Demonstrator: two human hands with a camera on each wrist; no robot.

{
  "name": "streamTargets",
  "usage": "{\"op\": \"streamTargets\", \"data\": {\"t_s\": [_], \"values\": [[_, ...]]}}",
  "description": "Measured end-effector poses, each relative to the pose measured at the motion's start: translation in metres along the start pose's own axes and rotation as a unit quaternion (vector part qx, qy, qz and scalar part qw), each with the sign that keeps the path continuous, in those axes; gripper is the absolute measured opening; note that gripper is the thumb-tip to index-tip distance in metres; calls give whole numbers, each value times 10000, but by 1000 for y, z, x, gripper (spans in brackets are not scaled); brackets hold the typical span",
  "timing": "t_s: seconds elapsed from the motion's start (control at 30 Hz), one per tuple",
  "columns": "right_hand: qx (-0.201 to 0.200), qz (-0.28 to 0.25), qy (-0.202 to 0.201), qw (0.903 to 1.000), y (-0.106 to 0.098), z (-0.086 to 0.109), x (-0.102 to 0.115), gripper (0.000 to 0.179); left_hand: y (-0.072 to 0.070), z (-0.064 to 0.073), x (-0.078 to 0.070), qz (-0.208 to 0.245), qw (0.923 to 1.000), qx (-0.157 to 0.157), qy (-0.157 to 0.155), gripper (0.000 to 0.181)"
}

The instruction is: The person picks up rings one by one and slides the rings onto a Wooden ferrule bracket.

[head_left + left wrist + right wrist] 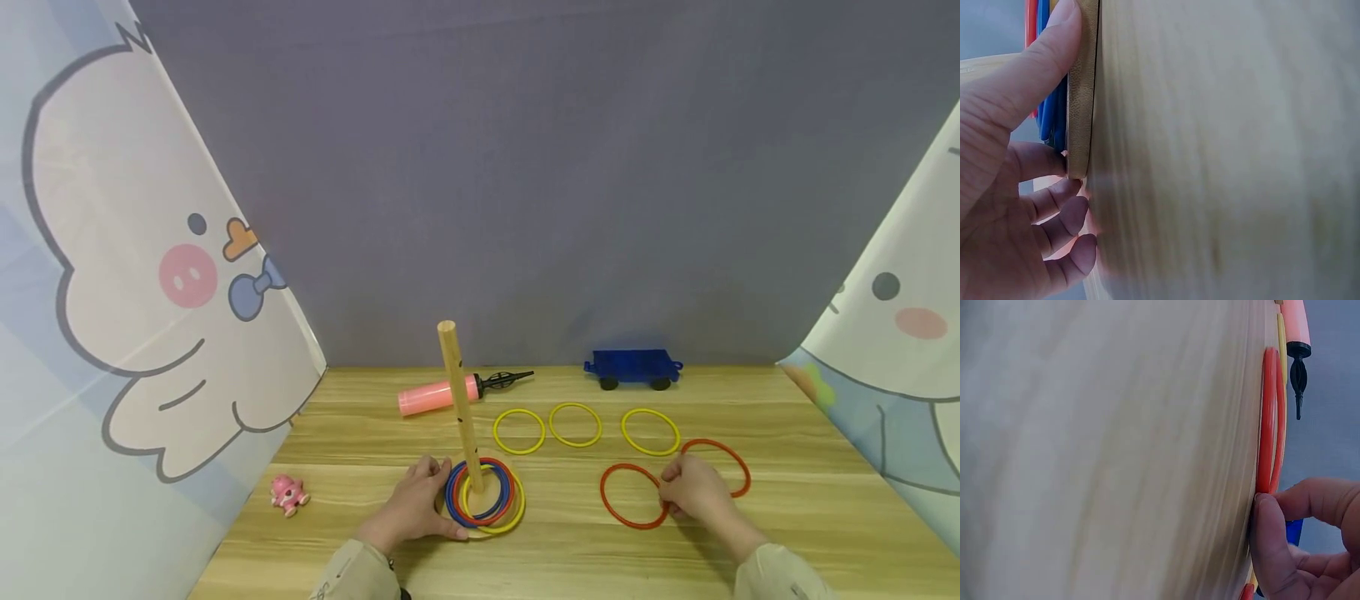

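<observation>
A wooden peg [457, 383] rises from a round wooden base [1082, 137]. Around its foot lie several rings in blue, red and yellow [522, 500]. My left hand [408, 510] holds the left side of that base, thumb at the near edge and fingers curled at the far side. To the right, my right hand [697, 487] pinches the right edge of a red ring [602, 493] between thumb and forefinger, the ring lying low over the table. A second red ring [747, 479] lies partly behind that hand.
Beyond the hands lie three yellow rings [495, 433] on the wood-grain table [570, 558]. A pink hand pump [427, 397] lies behind the peg. At the back stands a blue toy wagon [633, 367]. A small pink figure [288, 495] is at the left.
</observation>
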State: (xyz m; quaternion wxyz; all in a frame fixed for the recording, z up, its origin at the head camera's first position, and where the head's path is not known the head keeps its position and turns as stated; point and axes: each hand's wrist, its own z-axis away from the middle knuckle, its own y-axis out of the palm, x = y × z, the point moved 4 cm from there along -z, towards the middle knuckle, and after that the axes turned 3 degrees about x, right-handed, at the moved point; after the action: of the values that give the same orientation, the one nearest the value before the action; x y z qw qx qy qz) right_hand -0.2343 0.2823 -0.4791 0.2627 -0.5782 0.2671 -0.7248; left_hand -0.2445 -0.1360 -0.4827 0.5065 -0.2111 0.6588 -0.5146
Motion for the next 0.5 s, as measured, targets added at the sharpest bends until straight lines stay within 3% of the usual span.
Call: {"op": "streamTargets", "data": {"t_s": [0.3,0.5], "values": [[-75,1087,-368,9934,4,5,7,13,1,-1,2,-34,10000,-49,9,119],[-93,1492,-612,9869,8,10,13,17,2,-1,2,-25,10000,-31,-7,119]]}}
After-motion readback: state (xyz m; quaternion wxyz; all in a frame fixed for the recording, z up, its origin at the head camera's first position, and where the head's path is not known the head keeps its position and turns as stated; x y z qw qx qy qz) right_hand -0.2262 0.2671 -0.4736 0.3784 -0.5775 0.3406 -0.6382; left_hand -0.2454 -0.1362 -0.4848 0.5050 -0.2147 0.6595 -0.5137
